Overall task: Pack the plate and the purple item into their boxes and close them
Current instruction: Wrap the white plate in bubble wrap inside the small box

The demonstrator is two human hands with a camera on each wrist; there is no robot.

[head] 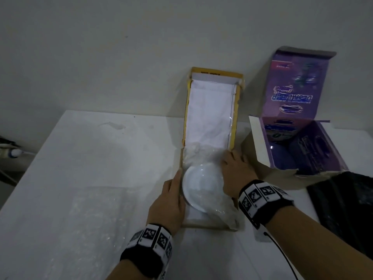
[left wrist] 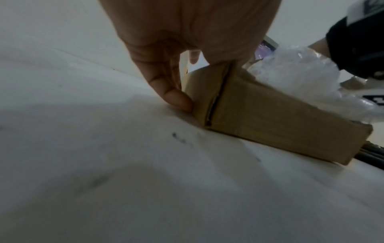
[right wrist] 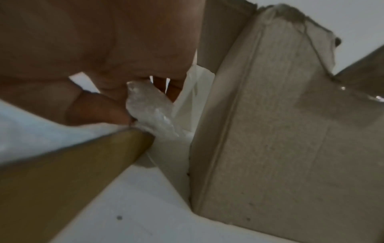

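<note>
The plate (head: 202, 186) sits low in the centre of the frame, down in the near end of the brown box (head: 210, 224), nested on crinkled bubble wrap (head: 203, 153). It lies right between the two hands: the left hand (head: 168, 201) on the box's left wall beside the rim, the right hand (head: 236, 168) at the right wall. From the left wrist view the fingers are clasping that wall, thumb inside, fingertips down on the tabletop (head: 90, 158). The right hand's grip I cannot tell; its fingers are among the wrap. The box's long axis runs up the frame, its yellow-edged lid (head: 211, 110) standing open at the far end, so closing means swinging it toward the hands. At upper right stands the purple box (head: 298, 142), open, something dark purple inside; its upside-down printing is too blurred to read.
</note>
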